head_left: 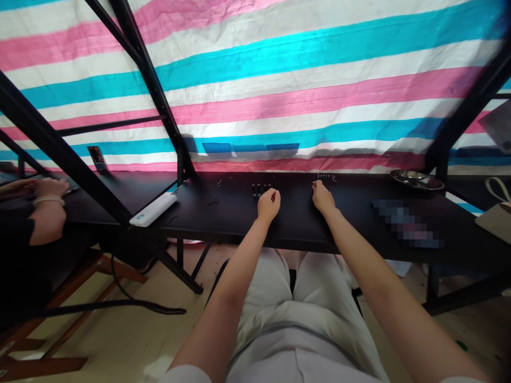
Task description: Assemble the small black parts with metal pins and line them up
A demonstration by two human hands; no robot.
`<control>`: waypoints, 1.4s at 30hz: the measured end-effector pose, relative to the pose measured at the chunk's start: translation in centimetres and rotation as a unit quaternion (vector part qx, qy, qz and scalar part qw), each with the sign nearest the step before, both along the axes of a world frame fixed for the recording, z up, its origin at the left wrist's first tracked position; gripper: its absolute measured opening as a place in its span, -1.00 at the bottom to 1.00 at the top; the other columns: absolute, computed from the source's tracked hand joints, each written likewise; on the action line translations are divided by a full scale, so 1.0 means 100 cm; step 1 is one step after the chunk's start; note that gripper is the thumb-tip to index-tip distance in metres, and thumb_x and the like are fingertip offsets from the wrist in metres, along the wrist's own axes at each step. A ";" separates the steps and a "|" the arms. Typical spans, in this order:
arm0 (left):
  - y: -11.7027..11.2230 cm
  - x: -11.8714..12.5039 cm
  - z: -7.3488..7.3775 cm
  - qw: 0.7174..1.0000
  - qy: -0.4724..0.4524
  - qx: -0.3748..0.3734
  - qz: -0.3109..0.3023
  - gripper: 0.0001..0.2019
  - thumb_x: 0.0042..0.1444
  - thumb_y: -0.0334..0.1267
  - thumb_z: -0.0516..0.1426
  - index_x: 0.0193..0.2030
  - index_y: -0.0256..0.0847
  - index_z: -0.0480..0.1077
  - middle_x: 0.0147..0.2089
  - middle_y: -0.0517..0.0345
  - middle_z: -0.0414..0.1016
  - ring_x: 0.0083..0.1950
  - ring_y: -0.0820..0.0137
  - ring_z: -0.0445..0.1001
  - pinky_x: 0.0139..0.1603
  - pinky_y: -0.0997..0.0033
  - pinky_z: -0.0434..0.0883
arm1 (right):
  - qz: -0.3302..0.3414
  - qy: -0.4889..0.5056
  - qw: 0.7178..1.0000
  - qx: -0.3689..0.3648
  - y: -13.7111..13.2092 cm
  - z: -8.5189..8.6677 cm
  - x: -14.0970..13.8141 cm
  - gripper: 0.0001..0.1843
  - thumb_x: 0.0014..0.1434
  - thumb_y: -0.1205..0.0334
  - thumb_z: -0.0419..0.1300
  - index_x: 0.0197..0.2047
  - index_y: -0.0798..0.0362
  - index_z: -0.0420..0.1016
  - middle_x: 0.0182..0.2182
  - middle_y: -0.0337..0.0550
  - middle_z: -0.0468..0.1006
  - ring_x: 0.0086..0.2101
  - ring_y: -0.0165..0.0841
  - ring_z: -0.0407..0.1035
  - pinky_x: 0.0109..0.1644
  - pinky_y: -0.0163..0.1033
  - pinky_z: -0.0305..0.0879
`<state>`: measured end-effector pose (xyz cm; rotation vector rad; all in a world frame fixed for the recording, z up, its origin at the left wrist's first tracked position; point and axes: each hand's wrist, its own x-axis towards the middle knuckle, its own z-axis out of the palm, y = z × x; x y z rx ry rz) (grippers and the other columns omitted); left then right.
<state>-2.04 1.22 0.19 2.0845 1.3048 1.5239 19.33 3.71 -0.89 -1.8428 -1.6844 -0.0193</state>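
Note:
My left hand [269, 205] is curled closed above the black table, its fingers pressed together; anything inside them is too small or hidden to make out. Just beyond it stand several small dark pieces with pale ends [258, 190], set in a short row. Farther right, the fingertips of my right hand [322, 197] are pinched together low over the tabletop. They are beside a cluster of tiny pale, shiny pieces [326, 177] near the table's back edge. Whether the pinch holds one of these pieces is not visible.
A shiny metal dish [417, 180] sits at the back right, with a blurred-out patch [407, 223] in front of it. To the left lies a white oblong device [154, 209] by a black metal frame [155, 90]. Another person's hands [50, 187] are at the far left.

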 end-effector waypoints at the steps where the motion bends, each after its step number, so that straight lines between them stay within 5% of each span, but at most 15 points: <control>1: 0.000 0.000 0.000 1.000 -0.001 0.000 0.000 -0.77 0.16 -0.22 -0.04 -0.46 -0.20 0.31 -0.54 0.24 0.30 -0.50 0.50 0.26 -0.39 0.51 0.21 | 0.001 0.001 1.000 0.002 0.000 0.000 0.000 -0.70 0.26 0.26 -0.19 -0.03 0.10 0.24 -0.13 0.07 0.47 -0.27 -0.22 0.40 -0.25 -0.20 0.18; 21: 0.000 0.000 0.000 1.000 0.003 -0.004 0.005 -0.76 0.17 -0.21 -0.04 -0.47 -0.20 0.31 -0.55 0.24 0.30 -0.50 0.50 0.27 -0.39 0.51 0.22 | -0.015 -0.007 1.000 -0.027 -0.005 0.001 -0.001 -0.72 0.22 0.32 -0.17 -0.04 0.11 0.22 -0.28 0.10 0.51 -0.34 -0.18 0.41 -0.26 -0.15 0.21; 28: 0.001 0.002 -0.001 1.000 -0.015 0.003 -0.018 -0.83 0.14 -0.23 0.00 -0.31 -0.21 0.39 -0.49 0.23 0.35 -0.49 0.52 0.28 -0.37 0.51 0.27 | 0.138 -0.044 0.988 0.046 -0.023 0.007 -0.025 -0.73 0.27 0.21 -0.15 -0.03 0.08 0.22 -0.23 0.03 0.50 -0.27 -0.22 0.41 -0.24 -0.24 0.21; 33: 0.005 0.004 -0.007 0.989 0.021 -0.022 -0.143 -0.61 0.02 -0.41 0.05 0.04 -0.19 0.34 -0.30 0.20 0.45 -0.47 0.57 0.29 -0.34 0.54 0.32 | 0.253 -0.085 0.958 0.106 -0.031 0.005 -0.051 -0.73 0.29 0.23 -0.18 -0.08 0.10 0.26 -0.28 -0.02 0.50 -0.32 -0.30 0.41 -0.28 -0.29 0.22; 36: 0.007 0.004 -0.010 0.983 0.044 -0.012 -0.176 -0.64 -0.02 -0.47 0.05 -0.05 -0.24 0.39 -0.17 0.12 0.48 -0.36 0.52 0.36 -0.25 0.51 0.34 | 0.299 -0.101 0.939 0.138 -0.033 0.003 -0.057 -0.72 0.29 0.25 -0.18 -0.08 0.12 0.27 -0.28 -0.02 0.51 -0.33 -0.31 0.41 -0.28 -0.29 0.24; 42: 0.007 0.004 -0.009 0.989 0.042 -0.061 -0.126 -0.83 0.08 -0.39 0.04 -0.19 -0.21 0.39 -0.41 0.21 0.46 -0.41 0.49 0.40 -0.28 0.48 0.34 | 0.287 -0.103 0.937 0.168 -0.035 0.004 -0.057 -0.67 0.31 0.19 -0.19 -0.08 0.11 0.33 -0.26 -0.01 0.51 -0.32 -0.32 0.42 -0.25 -0.27 0.27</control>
